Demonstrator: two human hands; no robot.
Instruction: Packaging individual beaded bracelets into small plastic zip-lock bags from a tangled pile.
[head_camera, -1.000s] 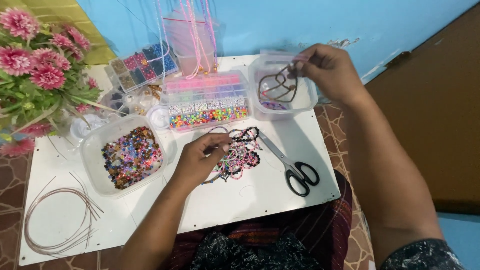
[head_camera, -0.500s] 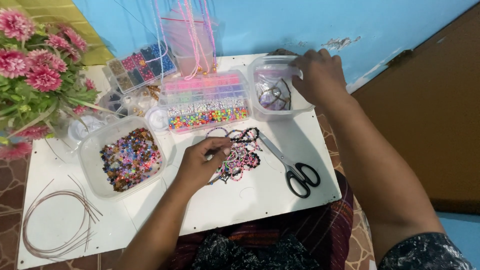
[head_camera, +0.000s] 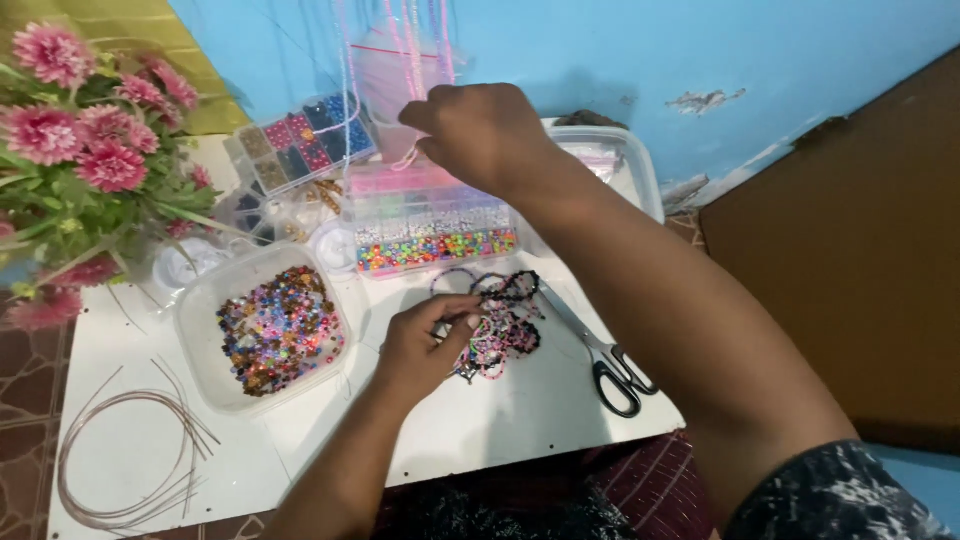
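Left hand (head_camera: 425, 345) pinches the beaded bracelet pile (head_camera: 497, 325) on the white table (head_camera: 520, 420), right hand (head_camera: 480, 135) is up at the pink strings (head_camera: 405, 60) above the bead organizer (head_camera: 430, 220). Scissors (head_camera: 600, 355) sit nearby.

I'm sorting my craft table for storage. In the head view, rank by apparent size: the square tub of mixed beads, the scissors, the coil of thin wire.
1. Tub of mixed beads
2. Coil of thin wire, close to the tub, so unsure
3. Scissors
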